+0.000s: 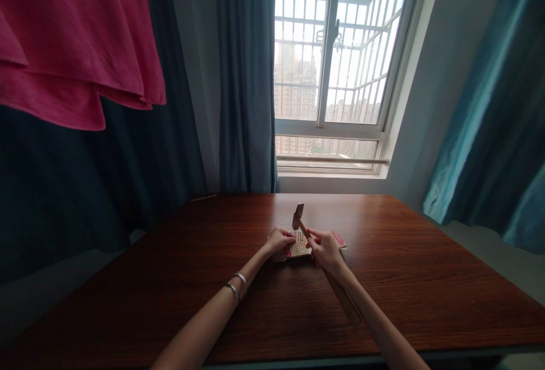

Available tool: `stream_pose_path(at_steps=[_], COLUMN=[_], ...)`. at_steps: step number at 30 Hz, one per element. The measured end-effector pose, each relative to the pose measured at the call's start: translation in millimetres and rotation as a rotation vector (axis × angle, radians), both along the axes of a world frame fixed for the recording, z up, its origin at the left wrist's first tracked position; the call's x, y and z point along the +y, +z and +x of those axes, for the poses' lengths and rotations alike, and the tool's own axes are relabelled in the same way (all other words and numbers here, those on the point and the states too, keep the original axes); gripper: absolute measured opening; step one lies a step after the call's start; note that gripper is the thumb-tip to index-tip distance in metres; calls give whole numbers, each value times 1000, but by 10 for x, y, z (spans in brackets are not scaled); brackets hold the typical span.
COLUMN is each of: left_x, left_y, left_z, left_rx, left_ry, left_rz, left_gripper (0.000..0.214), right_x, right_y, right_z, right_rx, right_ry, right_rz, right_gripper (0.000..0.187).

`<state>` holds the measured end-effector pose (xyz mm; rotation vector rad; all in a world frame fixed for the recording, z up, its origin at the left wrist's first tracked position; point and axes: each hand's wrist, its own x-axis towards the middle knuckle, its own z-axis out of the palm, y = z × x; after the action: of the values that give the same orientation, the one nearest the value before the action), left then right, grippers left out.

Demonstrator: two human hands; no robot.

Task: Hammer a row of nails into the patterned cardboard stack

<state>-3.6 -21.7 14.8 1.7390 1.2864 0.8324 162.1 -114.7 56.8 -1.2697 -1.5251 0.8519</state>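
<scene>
Holding hammer (299, 215) — right fingers (315, 243); left fingers (290, 239) — at board (300, 249)

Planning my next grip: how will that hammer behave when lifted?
The hammer looks stiff, with a straight, wooden-looking handle. Its dark head, perhaps metal, probably makes that end heavier. Gripped near the head by the right hand, its rear could swing.
</scene>
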Motion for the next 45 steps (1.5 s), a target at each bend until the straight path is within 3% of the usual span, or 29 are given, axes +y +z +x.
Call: stream_pose_path(at_steps=[10, 22, 29, 32, 34, 36, 38, 41, 43, 45], left_x=[192, -2, 130, 137, 16, -233, -579, -1093, -1303, -1359], left_y=[-211, -16, -103, 5, 123, 222, 268, 241, 208, 196], left_z=[-7, -25, -98, -204, -255, -250, -185, -54, -15, -43], left_rx=[-62, 6, -15, -55, -99, -117, -89, -16, 19, 26], left_ry=[-53, 17, -93, -7, 153, 225, 143, -86, -171, -184], left_rz=[-15, 51, 73, 194, 321, 344, 309, 256, 265, 283], left_gripper=[29, 24, 33, 38, 30, 23, 21, 20, 19, 19], right_x=[-23, -121, -285, -421, -518, -602, -661, -694, -691, -688], right_y=[13, -20, -78, -93, -129, -187, -252, -318, -338, -354], right_z=[-13, 286, 709, 857, 893, 866, 787, 639, 576, 563], right_rx=[-7, 70, -45, -78, -62, -14, 60, 164, 189, 183], right_ry=[23, -120, -302, -393, -429, -430, -395, -359, -364, -371], right_rz=[-21, -8, 15, 78, 102, 103, 93, 89, 95, 93], right_gripper=[48, 52, 52, 51, 52, 55, 55, 56, 56, 54])
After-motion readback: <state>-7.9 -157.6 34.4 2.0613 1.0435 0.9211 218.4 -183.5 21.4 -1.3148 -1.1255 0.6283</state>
